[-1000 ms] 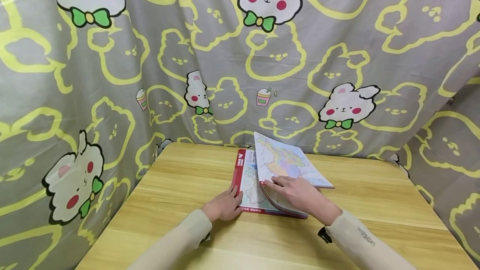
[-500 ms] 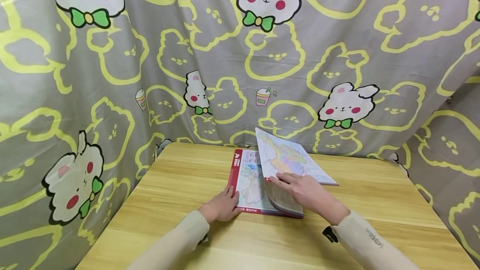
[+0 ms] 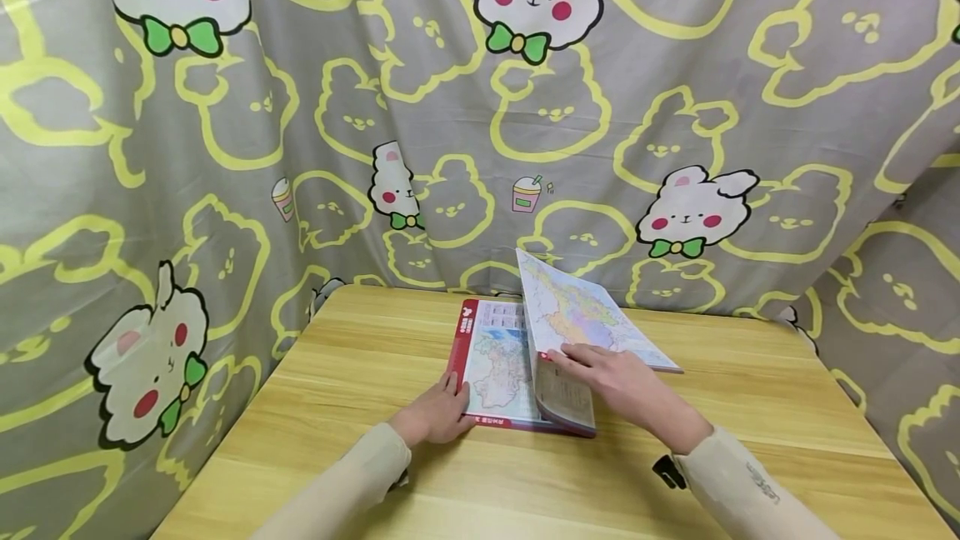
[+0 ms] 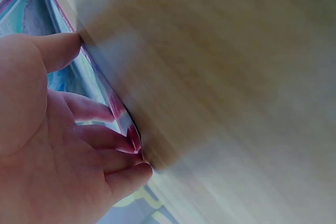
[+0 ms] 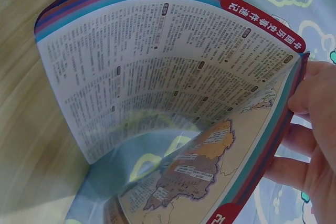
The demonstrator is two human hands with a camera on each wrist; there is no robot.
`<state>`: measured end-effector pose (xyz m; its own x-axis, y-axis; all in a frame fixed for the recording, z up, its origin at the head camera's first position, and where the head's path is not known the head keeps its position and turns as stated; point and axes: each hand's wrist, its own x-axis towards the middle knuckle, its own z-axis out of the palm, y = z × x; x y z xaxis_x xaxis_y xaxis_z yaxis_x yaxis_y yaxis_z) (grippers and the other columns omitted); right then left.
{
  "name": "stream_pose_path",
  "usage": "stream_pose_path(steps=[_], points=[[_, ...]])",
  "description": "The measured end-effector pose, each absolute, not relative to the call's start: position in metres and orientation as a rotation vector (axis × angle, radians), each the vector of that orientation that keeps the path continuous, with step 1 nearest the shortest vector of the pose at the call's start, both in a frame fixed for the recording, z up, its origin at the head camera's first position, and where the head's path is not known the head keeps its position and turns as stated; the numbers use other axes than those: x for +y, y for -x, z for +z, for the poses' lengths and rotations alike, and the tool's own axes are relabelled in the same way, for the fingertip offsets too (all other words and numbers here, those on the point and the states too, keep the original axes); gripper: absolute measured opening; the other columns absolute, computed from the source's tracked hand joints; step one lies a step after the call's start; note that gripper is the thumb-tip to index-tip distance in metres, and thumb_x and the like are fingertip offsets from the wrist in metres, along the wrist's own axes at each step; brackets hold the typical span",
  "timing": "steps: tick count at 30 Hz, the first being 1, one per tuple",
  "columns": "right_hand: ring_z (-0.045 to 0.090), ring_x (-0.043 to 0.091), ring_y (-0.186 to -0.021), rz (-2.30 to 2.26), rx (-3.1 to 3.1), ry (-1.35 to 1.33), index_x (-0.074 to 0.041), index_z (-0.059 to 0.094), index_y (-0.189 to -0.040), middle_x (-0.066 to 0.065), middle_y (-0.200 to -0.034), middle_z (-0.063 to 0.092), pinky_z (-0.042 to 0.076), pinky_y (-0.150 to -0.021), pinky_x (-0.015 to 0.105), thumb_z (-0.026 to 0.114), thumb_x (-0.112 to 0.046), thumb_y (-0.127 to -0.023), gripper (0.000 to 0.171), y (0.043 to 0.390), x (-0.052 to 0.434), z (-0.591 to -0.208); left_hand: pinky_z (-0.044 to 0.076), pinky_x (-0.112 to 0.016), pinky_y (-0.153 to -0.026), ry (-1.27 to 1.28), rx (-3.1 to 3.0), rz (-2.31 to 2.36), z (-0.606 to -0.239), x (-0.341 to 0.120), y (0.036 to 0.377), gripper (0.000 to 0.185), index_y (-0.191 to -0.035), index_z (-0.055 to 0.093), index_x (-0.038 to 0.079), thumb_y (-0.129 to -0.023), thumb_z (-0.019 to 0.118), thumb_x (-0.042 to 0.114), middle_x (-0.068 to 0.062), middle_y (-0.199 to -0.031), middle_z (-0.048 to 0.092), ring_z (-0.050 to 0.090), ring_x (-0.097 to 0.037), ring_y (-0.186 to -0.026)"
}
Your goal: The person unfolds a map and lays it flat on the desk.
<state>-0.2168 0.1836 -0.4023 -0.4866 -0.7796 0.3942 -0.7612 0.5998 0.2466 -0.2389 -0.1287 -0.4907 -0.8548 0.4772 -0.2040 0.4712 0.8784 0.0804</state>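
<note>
A laminated folding map (image 3: pixel 495 373) with a red border lies on the wooden table, partly unfolded. Its raised panel (image 3: pixel 570 307) shows a coloured map and leans up to the right. The left hand (image 3: pixel 435 413) rests at the lower left corner, fingers along the red left edge and thumb by the near edge. In the left wrist view, its fingertips (image 4: pixel 126 142) touch the border. My right hand (image 3: pixel 618 382) pinches the raised panel by its near edge. The right wrist view shows a curved text panel (image 5: pixel 142 61) below, and the thumb and fingers at the panel's edge.
The wooden table (image 3: pixel 765 432) extends around the map on all sides. A grey curtain (image 3: pixel 450 107) with yellow outlines and white cartoon animals hangs behind the table and along both sides.
The map has slid slightly left with the left hand. The right hand has moved right with the raised panel, which stands more upright, uncovering more of the map sheet beneath.
</note>
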Motion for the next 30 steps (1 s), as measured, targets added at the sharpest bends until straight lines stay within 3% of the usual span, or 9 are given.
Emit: stream_pose_path(steps=[4,21,30], points=[[0.063,0.024,-0.1,-0.039,-2.346,-1.204,-0.019,0.05,-0.139,0.008,-0.127,0.058,0.052,-0.056,0.039,0.051,0.0,-0.087,0.055,0.216,0.188,-0.401,0.026,-0.043,-0.109,-0.73,2.844,0.045,-0.492,-0.132,0.239,0.065,-0.141,0.038,-0.004,-0.096,0.049,0.042,-0.031,-0.145,0.029,0.024,-0.041,-0.137],[0.062,0.026,-0.101,-0.005,-2.301,-1.205,-0.015,0.054,-0.136,0.01,-0.126,0.058,0.053,-0.059,0.039,0.058,0.007,-0.08,0.06,0.213,0.2,-0.394,0.024,-0.045,-0.11,-0.652,2.851,0.083,-0.491,-0.144,0.24,0.068,-0.14,0.038,-0.006,-0.095,0.051,0.043,-0.03,-0.146,0.029,0.023,-0.042,-0.137],[0.062,0.026,-0.101,0.021,-2.256,-1.201,-0.014,0.054,-0.135,0.009,-0.124,0.059,0.053,-0.058,0.039,0.054,0.005,-0.082,0.056,0.212,0.207,-0.395,0.024,-0.047,-0.109,-0.624,2.857,0.114,-0.496,-0.151,0.241,0.071,-0.14,0.037,-0.007,-0.094,0.051,0.045,-0.031,-0.146,0.027,0.022,-0.042,-0.137]])
